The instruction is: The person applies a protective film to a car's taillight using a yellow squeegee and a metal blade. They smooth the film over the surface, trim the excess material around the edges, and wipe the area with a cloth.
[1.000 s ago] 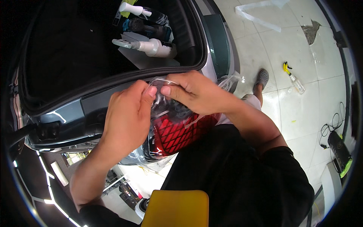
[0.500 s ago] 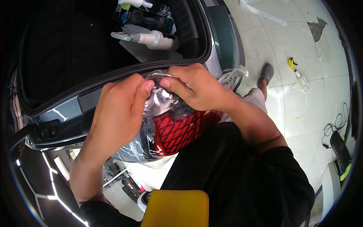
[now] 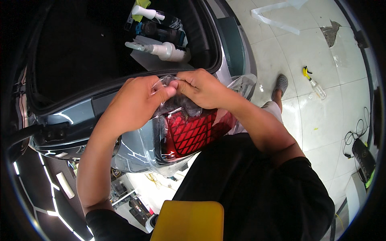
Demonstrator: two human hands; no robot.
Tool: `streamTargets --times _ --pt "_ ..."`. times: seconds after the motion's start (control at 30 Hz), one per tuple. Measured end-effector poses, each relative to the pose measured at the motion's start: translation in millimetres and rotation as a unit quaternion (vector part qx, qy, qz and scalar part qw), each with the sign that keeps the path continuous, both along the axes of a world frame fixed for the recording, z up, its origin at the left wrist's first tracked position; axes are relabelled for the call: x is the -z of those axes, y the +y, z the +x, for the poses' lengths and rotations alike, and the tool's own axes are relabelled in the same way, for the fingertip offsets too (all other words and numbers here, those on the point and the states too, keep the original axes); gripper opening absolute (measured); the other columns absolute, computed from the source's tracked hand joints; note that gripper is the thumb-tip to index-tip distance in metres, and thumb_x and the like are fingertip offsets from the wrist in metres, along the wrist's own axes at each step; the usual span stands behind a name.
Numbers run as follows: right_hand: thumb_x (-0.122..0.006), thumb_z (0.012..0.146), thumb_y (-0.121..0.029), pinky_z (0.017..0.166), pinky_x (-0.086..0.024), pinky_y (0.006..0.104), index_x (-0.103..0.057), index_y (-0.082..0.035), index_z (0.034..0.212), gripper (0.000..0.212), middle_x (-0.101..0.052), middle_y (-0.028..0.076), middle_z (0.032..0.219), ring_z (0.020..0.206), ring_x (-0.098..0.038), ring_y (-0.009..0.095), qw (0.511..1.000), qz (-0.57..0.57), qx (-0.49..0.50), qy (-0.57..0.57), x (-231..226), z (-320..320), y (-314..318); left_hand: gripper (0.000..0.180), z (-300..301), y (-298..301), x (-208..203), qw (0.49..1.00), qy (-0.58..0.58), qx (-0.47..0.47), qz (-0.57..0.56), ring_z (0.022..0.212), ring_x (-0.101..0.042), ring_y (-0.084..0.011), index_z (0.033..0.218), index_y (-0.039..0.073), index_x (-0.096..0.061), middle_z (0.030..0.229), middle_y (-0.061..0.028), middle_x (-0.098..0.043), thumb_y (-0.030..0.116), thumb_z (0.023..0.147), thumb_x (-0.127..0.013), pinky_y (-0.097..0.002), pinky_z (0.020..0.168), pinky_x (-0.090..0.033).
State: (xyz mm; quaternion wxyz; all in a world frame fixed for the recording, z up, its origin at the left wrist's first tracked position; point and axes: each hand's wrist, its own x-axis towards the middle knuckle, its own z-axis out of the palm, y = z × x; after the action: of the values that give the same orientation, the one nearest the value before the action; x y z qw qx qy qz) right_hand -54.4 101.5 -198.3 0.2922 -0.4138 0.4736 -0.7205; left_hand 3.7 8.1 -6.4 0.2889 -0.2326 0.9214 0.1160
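The left hand (image 3: 134,102) and right hand (image 3: 201,90) pinch crumpled, clear plastic film (image 3: 165,81) between thumbs and curled fingers, beside a red, black-latticed tail light (image 3: 189,132).

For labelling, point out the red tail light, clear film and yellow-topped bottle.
Red tail light (image 3: 194,132), head view: lens middle.
Clear film (image 3: 244,83), head view: right-hand part.
Yellow-topped bottle (image 3: 318,89), head view: clear body.

Film (image 3: 192,109) lies over tail light (image 3: 191,134); trunk (image 3: 88,60) behind (bottle (image 3: 172,52) inside); floor (image 3: 321,132) right.
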Motion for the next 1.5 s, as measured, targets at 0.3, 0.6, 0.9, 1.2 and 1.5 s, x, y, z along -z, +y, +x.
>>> streamTargets --times 0.3,0.6,0.9,1.2,1.5 --pt "-0.058 0.099 -0.021 0.064 -0.046 0.0352 -0.063 0.002 0.091 0.026 -0.06 0.015 0.07 0.064 -0.054 0.019 1.0 0.007 -0.003 0.002 0 1 -7 0.026 -27 -26 4 0.958 -0.161 -0.155 0.181 0.059 -0.051 -0.0077 0.079 0.005 -0.07 0.066 0.0002 -0.058 0.029 0.081 -0.08 -0.0231 0.055 -0.04" --pt "-0.06 0.099 -0.026 0.066 -0.045 0.0284 -0.063 0.0 0.094 0.027 -0.06 0.007 0.079 0.075 -0.052 0.009 0.998 0.028 -0.043 -0.04 2 -4 -7 0.015 -5 -20 22 0.951 -0.04 -0.245 0.185 0.064 -0.057 -0.0127 0.079 -0.001 -0.072 0.072 -0.0067 -0.066 0.014 0.079 -0.075 -0.0272 0.061 -0.044" --pt "-0.065 0.092 -0.024 0.077 -0.052 0.0349 -0.066 -0.003 0.106 0.025 -0.063 0.014 0.107 0.094 -0.063 0.025 0.938 -0.238 0.177 0.18 -104 -21 146 0.015 6 -17 26 0.96 0.021 -0.227 0.164 0.065 -0.056 -0.0139 0.077 -0.002 -0.07 0.072 -0.0081 -0.065 0.012 0.082 -0.07 -0.0274 0.062 -0.044" --pt "-0.062 0.088 -0.013 0.072 -0.056 0.0392 -0.068 -0.003 0.098 0.015 -0.067 0.014 0.107 0.089 -0.067 0.029 0.947 -0.201 0.062 0.242 -113 73 184 0.013 -4 -20 29 0.956 0.061 -0.205 0.2 0.065 -0.053 -0.0075 0.076 0.004 -0.069 0.071 -0.0024 -0.065 0.015 0.083 -0.071 -0.0218 0.06 -0.039" --pt "-0.077 0.065 -0.01 0.076 -0.047 0.0379 -0.064 -0.011 0.116 0.053 -0.065 0.009 0.114 0.097 -0.062 0.027 0.88 0.004 0.334 0.338 -6 127 111 0.013 5 -17 25 0.949 0.071 -0.239 0.193 0.066 -0.053 -0.0078 0.077 0.005 -0.069 0.071 -0.0019 -0.065 0.016 0.084 -0.069 -0.0226 0.063 -0.041"
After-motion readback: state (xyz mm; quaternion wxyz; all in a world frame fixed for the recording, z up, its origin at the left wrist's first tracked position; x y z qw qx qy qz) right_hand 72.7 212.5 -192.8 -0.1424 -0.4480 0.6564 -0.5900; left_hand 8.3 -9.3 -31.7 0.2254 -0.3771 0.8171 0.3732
